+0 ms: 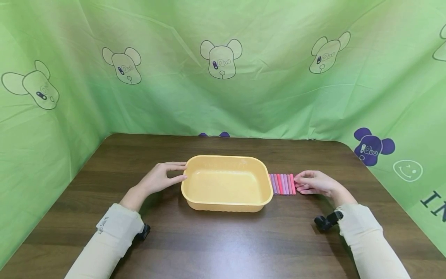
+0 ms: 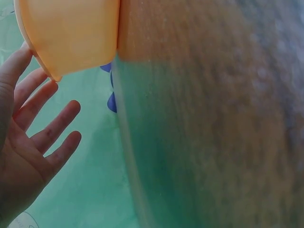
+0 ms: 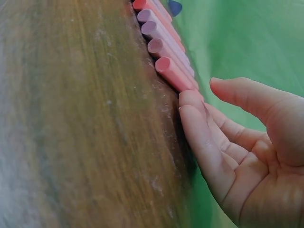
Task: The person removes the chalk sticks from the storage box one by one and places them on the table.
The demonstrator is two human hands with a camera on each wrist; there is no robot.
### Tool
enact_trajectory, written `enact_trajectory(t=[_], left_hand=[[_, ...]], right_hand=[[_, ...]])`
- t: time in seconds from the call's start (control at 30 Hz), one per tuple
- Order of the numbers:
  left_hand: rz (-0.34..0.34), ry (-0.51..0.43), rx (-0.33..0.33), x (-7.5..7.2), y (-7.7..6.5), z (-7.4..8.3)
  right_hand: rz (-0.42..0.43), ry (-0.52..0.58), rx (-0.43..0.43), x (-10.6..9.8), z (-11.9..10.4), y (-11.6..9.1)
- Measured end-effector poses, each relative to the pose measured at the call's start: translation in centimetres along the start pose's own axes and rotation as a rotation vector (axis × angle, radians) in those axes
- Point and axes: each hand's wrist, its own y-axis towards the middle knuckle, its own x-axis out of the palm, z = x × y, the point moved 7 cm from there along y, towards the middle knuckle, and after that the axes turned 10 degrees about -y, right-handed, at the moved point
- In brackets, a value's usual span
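Observation:
A yellow plastic basin [image 1: 226, 182] stands in the middle of the table in the head view. My left hand [image 1: 161, 179] is at its left end; fingertips touch the rim, with the other fingers spread and extended in the left wrist view. To the basin's right lies a row of chalk sticks [image 1: 282, 184] in pink, red and purple, side by side. My right hand [image 1: 317, 183] is at the row's right end, its fingertips against the outermost pink chalk stick [image 3: 173, 73], thumb held apart. The basin's right edge may hide part of the row.
The dark wooden table [image 1: 223, 240] carries the basin and chalk. A green cloth [image 1: 265, 100] printed with cartoon bear heads hangs behind and along the sides. Black wrist devices [image 1: 327, 221] sit below both hands.

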Motion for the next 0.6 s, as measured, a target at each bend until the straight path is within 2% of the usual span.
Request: enact_trajectory(t=[0.33,0.6], left_hand=[[-0.007,0.001,-0.003,0.1,0.1,-0.1],[-0.029,0.032,0.006,0.0,0.3,0.3]], right_hand=[[0.038,-0.010,-0.036,-0.7,-1.8,-0.7],[0.102,-0.044,-0.139,-1.3,-5.4,-1.5]])
